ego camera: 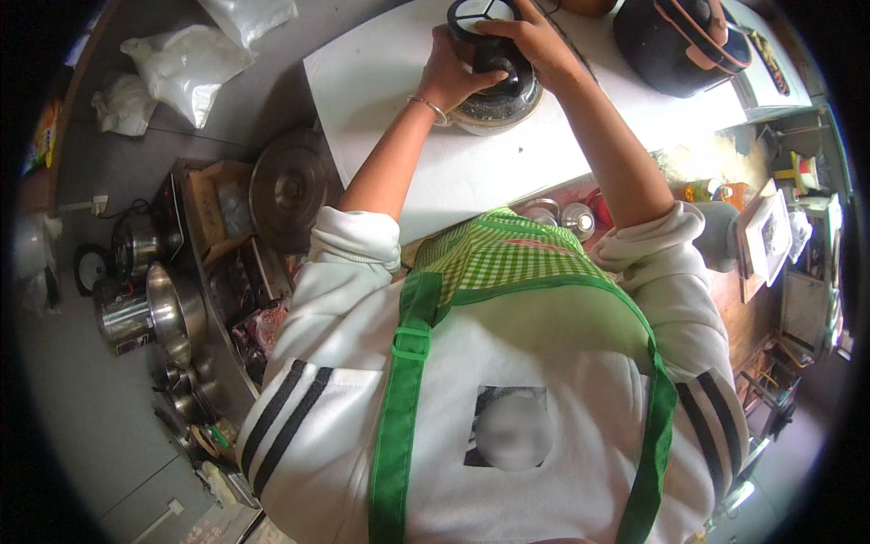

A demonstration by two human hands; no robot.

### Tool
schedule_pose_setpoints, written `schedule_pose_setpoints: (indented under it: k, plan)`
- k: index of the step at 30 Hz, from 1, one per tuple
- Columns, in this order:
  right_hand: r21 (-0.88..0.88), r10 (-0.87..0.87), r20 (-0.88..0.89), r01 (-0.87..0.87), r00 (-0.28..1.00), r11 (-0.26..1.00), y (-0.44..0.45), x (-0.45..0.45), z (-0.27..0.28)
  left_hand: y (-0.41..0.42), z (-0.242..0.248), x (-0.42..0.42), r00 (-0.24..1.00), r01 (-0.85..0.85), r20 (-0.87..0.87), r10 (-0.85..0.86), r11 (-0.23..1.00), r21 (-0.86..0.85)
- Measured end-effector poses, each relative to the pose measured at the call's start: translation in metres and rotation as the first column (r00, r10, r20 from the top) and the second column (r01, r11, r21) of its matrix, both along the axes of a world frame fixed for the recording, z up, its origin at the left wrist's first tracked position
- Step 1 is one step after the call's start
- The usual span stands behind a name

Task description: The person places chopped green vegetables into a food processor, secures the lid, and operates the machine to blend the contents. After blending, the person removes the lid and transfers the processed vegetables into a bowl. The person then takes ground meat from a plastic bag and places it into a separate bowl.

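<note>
Both hands are on a dark electric food chopper (pixel 499 64), whose dark motor head sits over a clear bowl at the top of the view. The bowl rests on the white tabletop (pixel 462 163). My left hand (pixel 454 71), with a bangle at its wrist, wraps the near left side of the motor head, the thumb reaching across its front. My right hand (pixel 533 41) holds the upper right side, with fingers over the pale top. What the bowl holds is mostly hidden; whitish bits show on its inside wall.
A black pot (pixel 669 47) with pinkish handles stands on the table to the right. Lidded metal containers (pixel 578 219) are below the table's near edge. At the left are a round metal lid (pixel 289 187), a cardboard box (pixel 211 211), a steel bowl (pixel 173 313) and plastic bags (pixel 187 64).
</note>
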State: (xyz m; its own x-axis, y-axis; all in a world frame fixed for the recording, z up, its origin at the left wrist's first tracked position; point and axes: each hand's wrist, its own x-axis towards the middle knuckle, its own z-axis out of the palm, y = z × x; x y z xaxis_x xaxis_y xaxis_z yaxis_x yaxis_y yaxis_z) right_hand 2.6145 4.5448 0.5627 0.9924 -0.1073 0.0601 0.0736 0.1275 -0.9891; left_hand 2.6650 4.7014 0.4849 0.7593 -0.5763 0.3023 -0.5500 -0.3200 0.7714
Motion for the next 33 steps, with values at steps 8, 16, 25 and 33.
schedule_pose_setpoints:
  k: [8, 16, 25, 33]
  plan:
    - [-0.015, -0.010, 0.040, 0.011, 0.999, 1.000, 0.000, 0.010, -0.013, -0.001, -0.005, 0.004, 1.000, 0.003, 0.003, -0.003, 1.000, 0.019]
    - [-0.020, -0.007, 0.005, 0.008, 1.000, 1.000, -0.002, 0.006, -0.005, -0.001, -0.003, 0.006, 1.000, -0.008, -0.002, 0.008, 0.999, 0.052]
    - [-0.031, -0.019, -0.040, 0.018, 0.999, 0.999, 0.001, 0.006, -0.005, -0.003, -0.010, 0.007, 0.998, -0.021, 0.055, 0.027, 0.993, -0.114]
    - [-0.077, -0.030, -0.011, 0.030, 0.999, 0.997, 0.003, 0.007, -0.001, 0.001, -0.003, 0.006, 0.998, -0.004, 0.064, 0.006, 1.000, -0.027]
